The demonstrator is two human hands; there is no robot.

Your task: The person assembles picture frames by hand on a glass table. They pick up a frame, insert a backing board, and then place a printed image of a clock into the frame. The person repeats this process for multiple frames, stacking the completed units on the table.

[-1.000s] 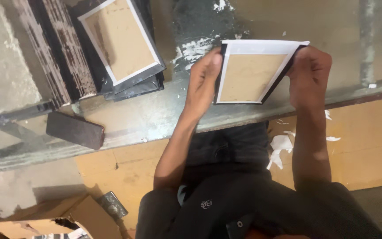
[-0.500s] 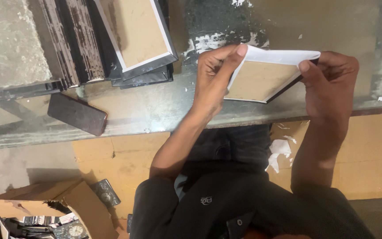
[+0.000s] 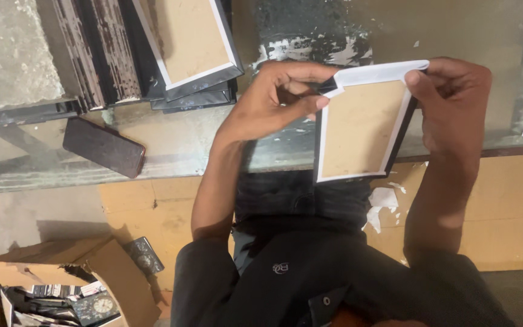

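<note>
I've turned the one black rectangular picture frame with white border and brown backing point(image 3: 361, 128) upright above the glass table point(image 3: 201, 145); my left hand point(image 3: 270, 100) and right hand point(image 3: 452, 103) pinch its top corners. One black phone point(image 3: 104, 147) lies left.

Picture frame point(image 3: 362, 127) turned from flat landscape to upright; left hand point(image 3: 273, 100) and right hand point(image 3: 452, 103) shifted to top corners.

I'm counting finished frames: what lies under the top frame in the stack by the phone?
Under the top frame at least two more black frames show as edges. Their faces, and anything lower, are covered.
</note>
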